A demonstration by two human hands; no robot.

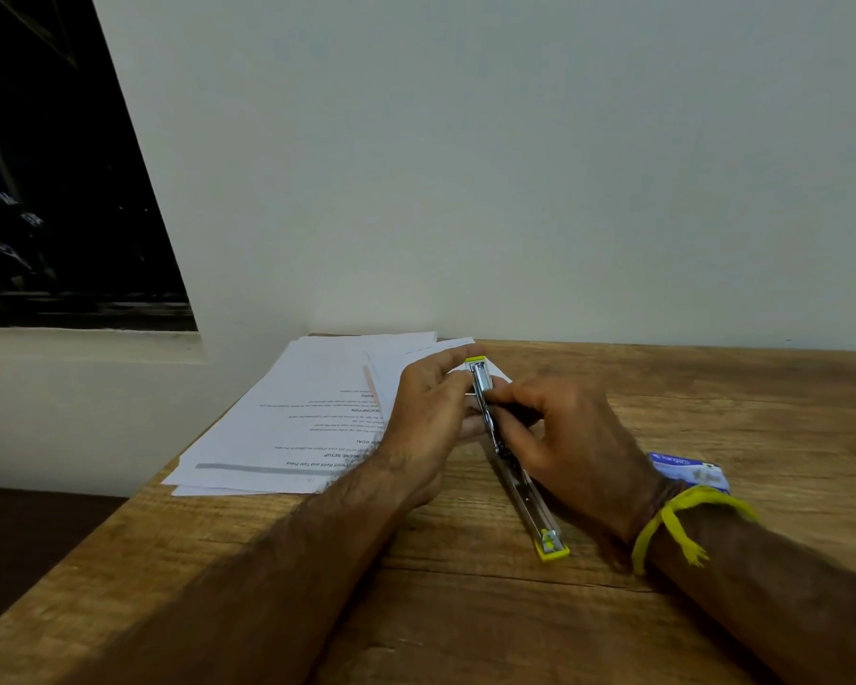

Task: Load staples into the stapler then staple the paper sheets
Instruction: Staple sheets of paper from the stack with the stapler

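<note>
both hands meet at the opened stapler (pixel 515 467) lying on the wooden surface (pixel 465 610): the left hand (pixel 431 417) grips its far end to steady it, while the right hand (pixel 564 437) pinches at the channel, probably seating staples. no strip is visible under the fingers. the paper sheets (pixel 287 417) lie just left; the staple box (pixel 690 471) is half hidden behind the right wrist.

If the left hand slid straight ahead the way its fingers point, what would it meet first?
Probably the opened yellow-and-metal stapler: the left hand already grips its upper end, fingers pointing right and away. Past that lie the white printed paper sheets, then the pale wall; depth is unclear.
</note>
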